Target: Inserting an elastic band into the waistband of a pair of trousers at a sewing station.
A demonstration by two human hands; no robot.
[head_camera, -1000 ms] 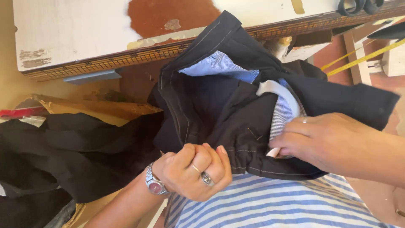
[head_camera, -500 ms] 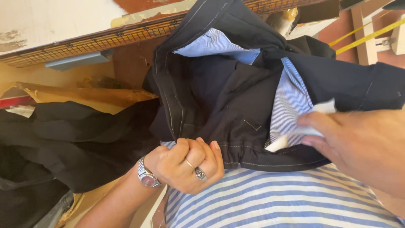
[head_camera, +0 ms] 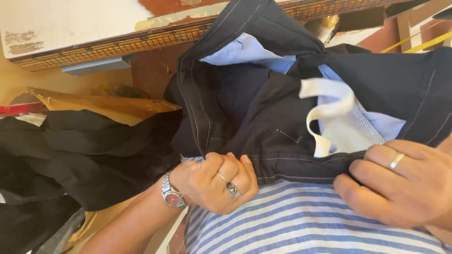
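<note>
Overhead, from the head view, a dark navy garment (head_camera: 263,117) with pale topstitching is seen held up against a blue-and-white striped shirt (head_camera: 301,221) worn by the person. The garment's top edge is gripped at two places. The left hand (head_camera: 214,181) is closed into a fist around the folded edge at the garment's left side; two rings are noted on its fingers (head_camera: 230,176) and a metal wristwatch (head_camera: 172,194) with a reddish dial on the wrist. The right hand (head_camera: 400,186) is curled shut on the same edge further right, thumb below and fingers over the cloth, with a plain band on one finger.

A white fabric strip (head_camera: 329,113), flat and looped back on itself, is observed rising from the edge just beside the right hand, lying against a light blue striped lining (head_camera: 358,127). No print is legible on it. More of that lining is exposed higher up inside the garment.

A worn wooden table edge (head_camera: 94,47) with flaking white paint is recorded above. Black cloth (head_camera: 84,150) is heaped at lower left, over torn brown cardboard (head_camera: 103,104). A yellow tape (head_camera: 419,46) is noted at upper right.
</note>
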